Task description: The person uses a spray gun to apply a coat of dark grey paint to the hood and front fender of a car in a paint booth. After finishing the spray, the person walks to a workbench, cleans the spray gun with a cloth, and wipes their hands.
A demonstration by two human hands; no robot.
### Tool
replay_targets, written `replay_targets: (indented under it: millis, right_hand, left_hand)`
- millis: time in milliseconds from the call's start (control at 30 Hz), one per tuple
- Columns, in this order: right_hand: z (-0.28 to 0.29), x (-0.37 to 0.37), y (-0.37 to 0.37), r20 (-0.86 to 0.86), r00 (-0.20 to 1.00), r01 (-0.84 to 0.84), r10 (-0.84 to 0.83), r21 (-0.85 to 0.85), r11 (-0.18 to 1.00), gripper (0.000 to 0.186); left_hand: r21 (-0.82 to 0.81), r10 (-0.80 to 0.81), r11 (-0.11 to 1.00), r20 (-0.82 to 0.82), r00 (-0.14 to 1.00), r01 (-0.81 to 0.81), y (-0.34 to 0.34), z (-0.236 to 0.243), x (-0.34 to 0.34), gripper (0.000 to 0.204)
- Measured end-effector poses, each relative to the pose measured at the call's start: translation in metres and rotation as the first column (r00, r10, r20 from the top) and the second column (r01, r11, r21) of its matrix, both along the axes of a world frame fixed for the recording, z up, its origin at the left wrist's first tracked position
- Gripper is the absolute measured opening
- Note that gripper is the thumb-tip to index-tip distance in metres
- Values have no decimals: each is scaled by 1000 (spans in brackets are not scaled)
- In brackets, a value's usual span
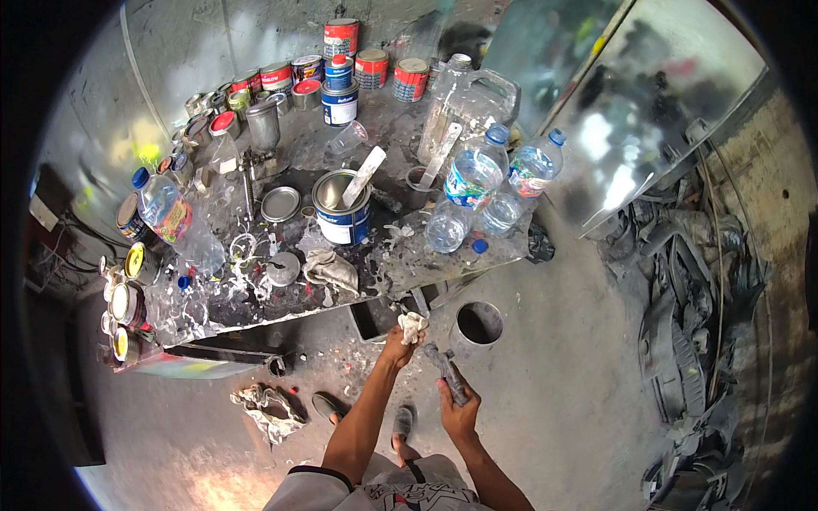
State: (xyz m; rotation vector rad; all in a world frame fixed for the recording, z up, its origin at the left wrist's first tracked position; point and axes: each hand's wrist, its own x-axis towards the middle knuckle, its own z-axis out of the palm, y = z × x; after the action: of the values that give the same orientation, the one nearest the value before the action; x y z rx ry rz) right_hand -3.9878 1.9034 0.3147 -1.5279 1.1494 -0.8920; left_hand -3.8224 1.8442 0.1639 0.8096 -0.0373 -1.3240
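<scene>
Bunched in my left hand (397, 349) is a crumpled white rag (413, 327), just off the front edge of the workbench. My right hand (461, 413) is wrapped round the handle of a dark grey spray gun (445, 368), its head pointing up and left toward the rag. Rag and gun are close together but look apart. A dark cylindrical bin (480, 324) stands on the floor just beyond the gun. On the bench ahead sits an open blue paint can (342, 209) with a white mixing stick (364, 177) leaning in it.
Clear plastic bottles (475, 170) and a large jug (469, 98) crowd the bench's right side. Several paint cans (275, 77) line its back and left edges. A stained cloth (332, 271) lies near its front edge, another rag (268, 413) on the floor. Dark parts (682, 315) pile up at right.
</scene>
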Motion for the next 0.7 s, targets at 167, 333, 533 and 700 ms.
replay_targets:
  millis: [167,333,533,700]
  right_hand:
    - [-2,-1,-1,14,1000,-3,4,-77,997,24]
    - [13,-2,4,-24,1000,-13,12,-47,999,33]
    - [12,-6,6,-25,1000,-9,7,-66,998,33]
    - [14,-5,9,10,1000,15,-14,-100,995,31]
  left_hand:
    - [136,34,991,-86,996,-22,-8,-7,3,21]
    - [187,54,982,-217,975,-13,-12,32,3,15]
    - [0,-39,999,-109,993,40,-1,7,3,20]
    - [67,-160,984,-112,981,168,3,4,10,28]
